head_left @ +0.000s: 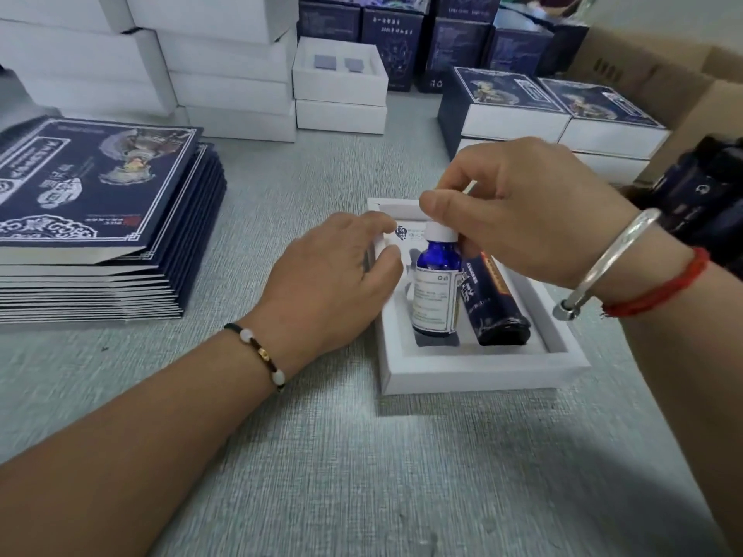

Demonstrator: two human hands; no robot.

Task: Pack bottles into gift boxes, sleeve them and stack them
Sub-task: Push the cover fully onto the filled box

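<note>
L wrist: black cord bracelet (257, 351), 2 white beads; R: silver bangle (607, 261), red string (659, 289).

1. The left forearm enters from the lower left of the frame and runs diagonally up toward the centre, with a beaded black cord bracelet (260, 353) on the wrist.
2. The left hand (325, 283) lies palm down just left of centre, fingers loosely bent, their tips at the left rim of the white gift box (478, 373).
3. The right forearm comes in from the right edge, wearing a silver bangle (607, 263) and a red string bracelet (659, 289).
4. The right hand (526, 207) arches over the centre, thumb and fingers pinching the white cap of the blue bottle (438, 283).
</note>
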